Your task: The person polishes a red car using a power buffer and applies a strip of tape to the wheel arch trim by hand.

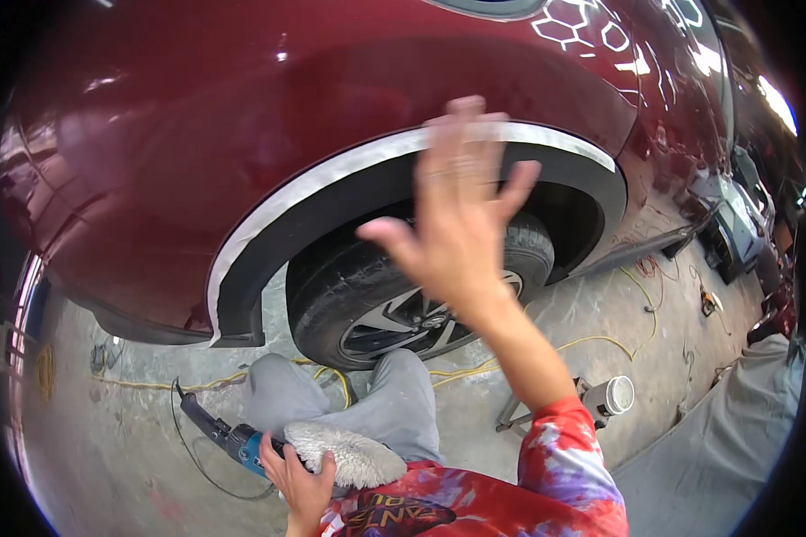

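Observation:
My left hand is closed round the head of a teal and black polisher in my lap. Its fluffy white wool pad lies against my shirt, and the handle points away to the left. Blurred by motion, my right hand is raised in front of the wheel arch with its fingers spread and nothing in it. Behind that hand is the dark red car's fender. White masking tape runs along the upper edge of the black arch trim; whether my hand touches the car I cannot tell.
The tire stands just past my knees. A yellow cord winds over the concrete floor. To the right are a white-lidded tub and a grey cloth cover. Loose car parts lie farther right.

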`<control>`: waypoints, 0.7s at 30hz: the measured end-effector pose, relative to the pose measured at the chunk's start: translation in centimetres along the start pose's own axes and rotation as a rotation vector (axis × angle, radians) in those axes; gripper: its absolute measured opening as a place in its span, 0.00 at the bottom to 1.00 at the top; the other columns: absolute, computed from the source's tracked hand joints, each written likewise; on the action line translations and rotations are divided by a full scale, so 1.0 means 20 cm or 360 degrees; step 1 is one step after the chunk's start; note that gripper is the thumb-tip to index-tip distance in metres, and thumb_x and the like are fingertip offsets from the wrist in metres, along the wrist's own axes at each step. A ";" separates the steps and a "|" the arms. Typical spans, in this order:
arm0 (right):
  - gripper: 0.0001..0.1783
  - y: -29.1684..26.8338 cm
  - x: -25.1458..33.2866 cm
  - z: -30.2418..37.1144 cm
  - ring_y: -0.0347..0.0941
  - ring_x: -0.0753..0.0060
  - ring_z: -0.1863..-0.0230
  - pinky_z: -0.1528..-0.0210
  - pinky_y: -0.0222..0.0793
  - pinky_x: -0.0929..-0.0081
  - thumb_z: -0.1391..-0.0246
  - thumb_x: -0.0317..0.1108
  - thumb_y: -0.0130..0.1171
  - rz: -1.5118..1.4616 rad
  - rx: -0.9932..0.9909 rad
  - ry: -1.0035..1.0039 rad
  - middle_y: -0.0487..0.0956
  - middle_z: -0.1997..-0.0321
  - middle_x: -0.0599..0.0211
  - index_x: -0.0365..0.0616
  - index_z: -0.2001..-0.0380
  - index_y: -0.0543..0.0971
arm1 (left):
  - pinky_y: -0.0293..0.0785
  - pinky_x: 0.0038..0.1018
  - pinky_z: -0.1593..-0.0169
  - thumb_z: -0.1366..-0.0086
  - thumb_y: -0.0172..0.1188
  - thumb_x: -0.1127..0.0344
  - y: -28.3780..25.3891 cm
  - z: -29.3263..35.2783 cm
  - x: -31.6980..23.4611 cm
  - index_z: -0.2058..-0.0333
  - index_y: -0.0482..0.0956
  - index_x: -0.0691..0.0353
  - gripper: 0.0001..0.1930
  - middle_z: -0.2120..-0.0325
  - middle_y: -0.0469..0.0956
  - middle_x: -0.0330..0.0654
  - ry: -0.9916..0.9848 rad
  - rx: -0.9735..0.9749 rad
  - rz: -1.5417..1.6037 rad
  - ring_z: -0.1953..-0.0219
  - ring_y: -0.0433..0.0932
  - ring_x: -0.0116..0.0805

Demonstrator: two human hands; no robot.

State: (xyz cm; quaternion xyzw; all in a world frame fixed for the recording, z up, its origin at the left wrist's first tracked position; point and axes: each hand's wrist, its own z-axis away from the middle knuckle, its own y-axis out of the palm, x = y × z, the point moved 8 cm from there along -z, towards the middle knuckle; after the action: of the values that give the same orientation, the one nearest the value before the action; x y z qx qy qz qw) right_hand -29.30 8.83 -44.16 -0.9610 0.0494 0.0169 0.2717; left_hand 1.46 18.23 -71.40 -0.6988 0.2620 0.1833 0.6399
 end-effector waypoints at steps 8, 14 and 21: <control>0.63 0.01 0.36 0.12 0.33 0.36 0.20 0.30 0.08 0.31 0.46 0.70 0.56 -0.0192 0.0152 -0.0013 0.41 0.22 0.30 0.25 0.28 0.47 | 0.36 0.67 0.31 0.49 0.69 0.53 0.03 0.02 0.16 0.44 0.64 0.72 0.40 0.36 0.62 0.56 0.0006 0.0134 0.0188 0.31 0.56 0.62; 0.58 0.20 0.35 0.08 0.39 0.43 0.20 0.29 0.13 0.28 0.48 0.70 0.52 -0.0016 0.0125 -0.0136 0.49 0.22 0.39 0.29 0.30 0.58 | 0.36 0.65 0.31 0.50 0.70 0.53 0.06 0.05 0.22 0.42 0.63 0.70 0.41 0.38 0.63 0.57 0.0042 0.0090 0.0334 0.32 0.58 0.61; 0.57 -0.05 0.55 0.02 0.41 0.42 0.20 0.30 0.10 0.29 0.41 0.74 0.36 -0.0461 0.0018 -0.0294 0.50 0.22 0.38 0.28 0.31 0.60 | 0.43 0.61 0.31 0.51 0.69 0.56 0.00 0.04 0.29 0.39 0.61 0.69 0.43 0.40 0.64 0.59 0.0032 -0.0122 0.0724 0.33 0.57 0.67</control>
State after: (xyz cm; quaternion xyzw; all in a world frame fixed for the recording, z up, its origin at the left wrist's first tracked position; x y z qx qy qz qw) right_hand -18.31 8.93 -44.75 -0.9509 -0.1148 0.0657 0.2799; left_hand 5.99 18.22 -74.94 -0.6473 0.4119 0.3258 0.5524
